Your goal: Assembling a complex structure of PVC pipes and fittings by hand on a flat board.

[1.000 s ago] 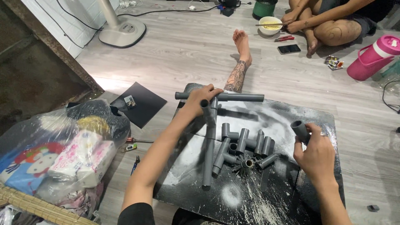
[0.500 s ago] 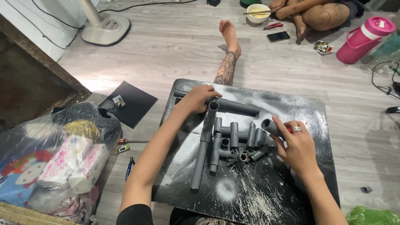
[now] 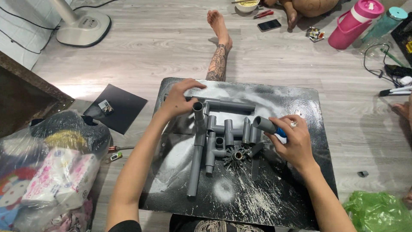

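Observation:
My left hand (image 3: pixel 179 99) rests on a grey pipe assembly (image 3: pixel 201 141), gripping it near the tee joint at the top of a long upright pipe. My right hand (image 3: pixel 292 139) holds a short grey pipe fitting (image 3: pixel 265 125) together with a small blue object (image 3: pixel 280 131), just right of the other pieces. Several short grey pipe pieces (image 3: pixel 234 133) and a dark finned round part (image 3: pixel 234 156) lie between the hands on a black board (image 3: pixel 283 189) dusted with white powder.
My tattooed leg (image 3: pixel 219 60) stretches out past the board over the grey wood floor. Clear plastic bags (image 3: pixel 51 167) sit at left, a green bag (image 3: pixel 377 210) lower right, a fan base (image 3: pixel 83 28) top left. Another person's legs, a pink bottle (image 3: pixel 354 23) and a phone (image 3: pixel 269 25) lie far off.
My right hand has carried the short fitting leftward and down toward the pipe pieces. The left hand stays on the pipe assembly. The view has shifted closer over the board.

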